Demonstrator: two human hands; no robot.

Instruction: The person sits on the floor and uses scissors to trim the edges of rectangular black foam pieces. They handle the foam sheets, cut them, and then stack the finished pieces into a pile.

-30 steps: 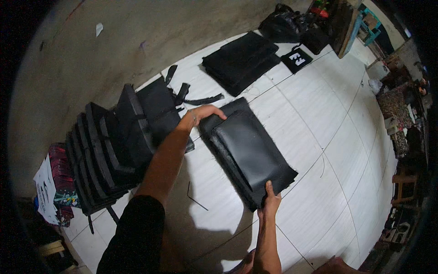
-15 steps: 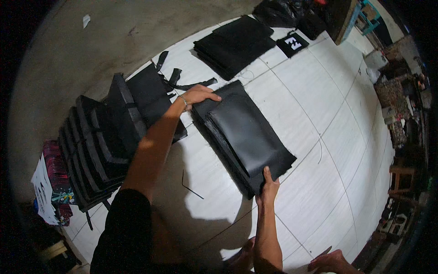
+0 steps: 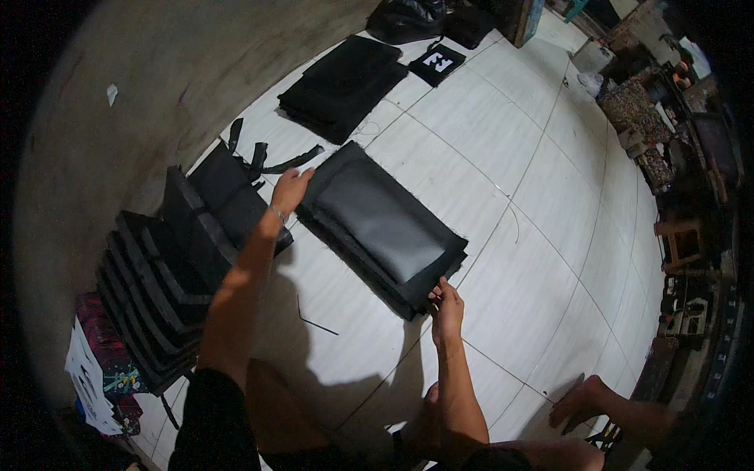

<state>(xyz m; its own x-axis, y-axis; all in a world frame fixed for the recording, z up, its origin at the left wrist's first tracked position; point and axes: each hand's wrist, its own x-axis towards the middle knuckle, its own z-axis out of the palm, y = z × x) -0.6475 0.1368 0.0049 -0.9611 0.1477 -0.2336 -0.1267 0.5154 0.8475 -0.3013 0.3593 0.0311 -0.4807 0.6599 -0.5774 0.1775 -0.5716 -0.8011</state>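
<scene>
Left hand [image 3: 291, 191] slid to edge of black stack [image 3: 383, 226] | right hand [image 3: 448, 311] at corner | hands apart, grips unclear

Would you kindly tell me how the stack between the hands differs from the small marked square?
The stack is larger than the square. The stack's top shows no mark, while the square bears a white mark. The left hand and right hand are at the stack's edges; neither touches the square. Both are black and lie on the floor.
</scene>
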